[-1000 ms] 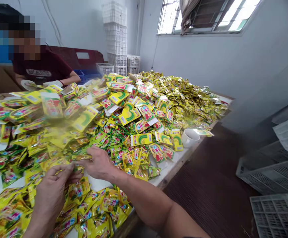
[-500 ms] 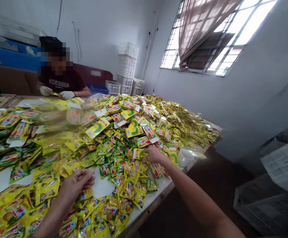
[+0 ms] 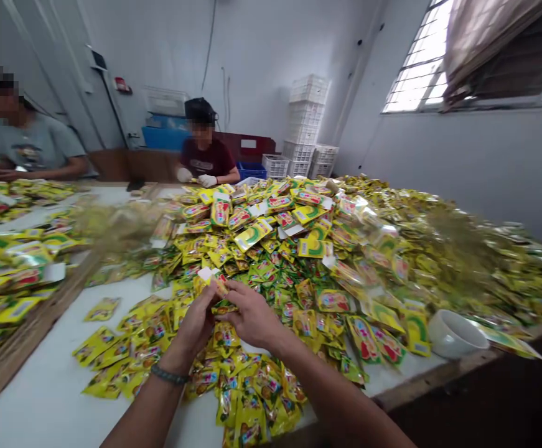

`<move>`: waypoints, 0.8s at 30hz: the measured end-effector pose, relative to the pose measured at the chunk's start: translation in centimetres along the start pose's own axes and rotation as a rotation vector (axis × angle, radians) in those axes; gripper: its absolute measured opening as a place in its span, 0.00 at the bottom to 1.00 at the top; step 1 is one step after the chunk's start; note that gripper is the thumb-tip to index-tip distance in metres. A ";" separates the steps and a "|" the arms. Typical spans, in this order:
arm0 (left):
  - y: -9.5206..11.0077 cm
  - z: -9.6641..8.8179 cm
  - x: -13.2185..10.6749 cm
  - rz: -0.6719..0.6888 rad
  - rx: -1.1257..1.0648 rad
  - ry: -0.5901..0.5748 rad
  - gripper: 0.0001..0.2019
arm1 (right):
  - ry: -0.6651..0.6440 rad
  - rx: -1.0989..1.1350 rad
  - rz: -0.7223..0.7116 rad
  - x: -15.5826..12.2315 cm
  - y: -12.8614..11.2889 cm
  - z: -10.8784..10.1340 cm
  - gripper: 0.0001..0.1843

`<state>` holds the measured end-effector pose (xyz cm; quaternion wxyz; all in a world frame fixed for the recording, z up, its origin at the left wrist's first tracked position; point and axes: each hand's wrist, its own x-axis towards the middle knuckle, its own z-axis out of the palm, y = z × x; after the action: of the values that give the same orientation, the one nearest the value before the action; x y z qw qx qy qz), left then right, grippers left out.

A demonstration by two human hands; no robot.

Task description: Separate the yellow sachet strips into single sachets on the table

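Over the white tabletop (image 3: pixel 46 379), the left hand (image 3: pixel 198 318) and right hand (image 3: pixel 254 316) grip one small carton (image 3: pixel 205 275) between them, above loose sachets (image 3: pixel 267 386); its card could crease if pinched hard, and the sachets could slide if either hand brushes them.

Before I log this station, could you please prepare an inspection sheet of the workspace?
Surface: white tabletop with brown wooden edging.
Job's things: printed yellow cardboard carton with white flap; glossy yellow sachets and green sachets.
Clutter: heaped yellow cardboard cartons; round white cup at right.
Hands: left hand holds the carton; right hand at its side, grip unclear.
Cables: thin dark cable on the back wall.
Surroundings: person in maroon; person in grey; stacked white plastic crates; barred window.
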<state>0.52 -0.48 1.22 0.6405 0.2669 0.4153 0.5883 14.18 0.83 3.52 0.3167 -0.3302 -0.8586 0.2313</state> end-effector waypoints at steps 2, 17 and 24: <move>0.2 -1.0 0.6 0.006 0.072 0.072 0.22 | -0.049 0.157 -0.030 0.5 0.1 1.7 0.20; 0.3 -1.1 -0.2 -0.014 0.685 -0.100 0.32 | 0.223 0.458 0.417 0.2 5.3 -2.6 0.17; 0.4 -1.6 -0.4 -0.138 0.645 -0.147 0.37 | -0.069 0.231 0.352 -0.5 5.5 -3.7 0.12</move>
<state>-1.04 -1.05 0.87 0.5894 0.4690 0.5498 0.3610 19.37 4.88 2.53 0.2775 -0.4285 -0.7657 0.3913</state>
